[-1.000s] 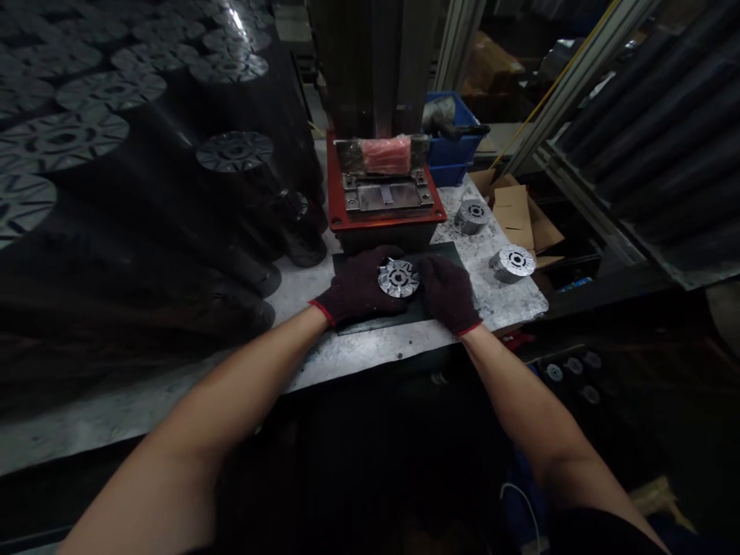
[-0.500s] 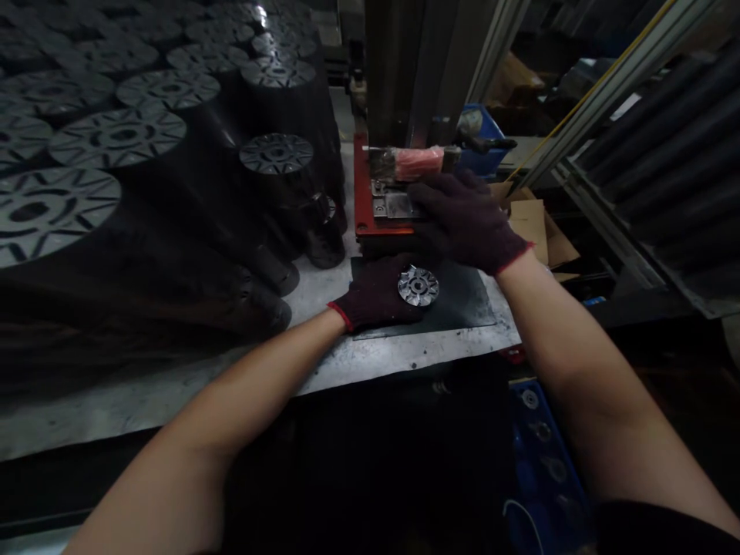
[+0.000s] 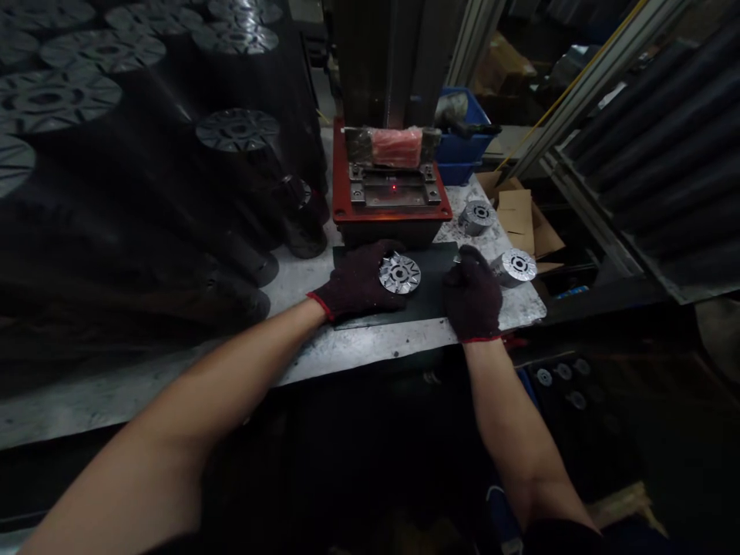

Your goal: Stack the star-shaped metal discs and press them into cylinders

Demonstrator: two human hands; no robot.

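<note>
My left hand [image 3: 367, 279], in a dark glove with a red cuff, is wrapped round a metal rotor core [image 3: 400, 274]. The core's round, slotted face points up, over a dark mat [image 3: 428, 297]. To the right, above the mat's edge, my right hand [image 3: 475, 297] is closed, gloved the same way. A small pale glint shows at its fingertips, too small to name. Two similar metal cores, a rear one [image 3: 477, 218] and a front one [image 3: 516, 267], stand beyond and beside that hand. Behind the mat is a red-based press [image 3: 341, 202] with a metal fixture and a small red light spot.
Tall stacks of dark cylinders [image 3: 237, 131] crowd the left of the metal table [image 3: 370, 339]. Blue bins [image 3: 462, 146] and an open cardboard box [image 3: 520, 216] are at the back right. Below the table's right edge sit several round parts [image 3: 563, 371].
My right hand has come back from the press fixture, down to the mat's right side, and its fingers have closed. My left hand still holds the core. The camera view has shifted.
</note>
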